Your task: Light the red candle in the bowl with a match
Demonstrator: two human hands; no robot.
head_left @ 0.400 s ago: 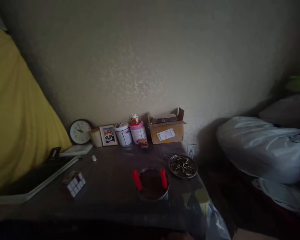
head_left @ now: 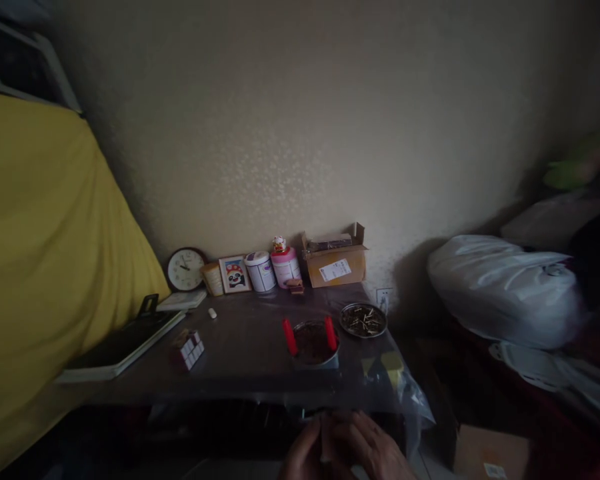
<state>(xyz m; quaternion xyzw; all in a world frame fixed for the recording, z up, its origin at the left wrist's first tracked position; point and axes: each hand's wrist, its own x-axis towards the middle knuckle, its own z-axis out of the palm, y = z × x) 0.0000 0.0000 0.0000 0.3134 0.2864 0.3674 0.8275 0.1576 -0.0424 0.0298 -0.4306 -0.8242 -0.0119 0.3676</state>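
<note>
Low in the view, in front of the table's near edge, my left hand [head_left: 301,455] and my right hand [head_left: 375,445] are close together with fingers bent. Between them is a small flat thing [head_left: 325,437], dim and mostly covered by the fingers; its kind cannot be made out. Both hands are closed around it. Beyond them on the table stands a round metal bowl [head_left: 314,360] of dark contents, with a red candle [head_left: 290,337] upright at its left side and another red candle [head_left: 331,333] at its right. Behind it to the right lies a round metal dish [head_left: 344,327] with several thin pale sticks.
A cube puzzle [head_left: 192,351] and a small white piece [head_left: 213,313] lie on the table's left half. Along the wall stand a clock [head_left: 185,269], a panda picture [head_left: 235,275], two canisters [head_left: 261,272] and an open carton [head_left: 336,268]. A yellow curtain [head_left: 55,233] hangs left.
My view has tilted down and turned left, so the table things sit farther right. My two hands have come into sight at the bottom, where only a faint edge showed before.
</note>
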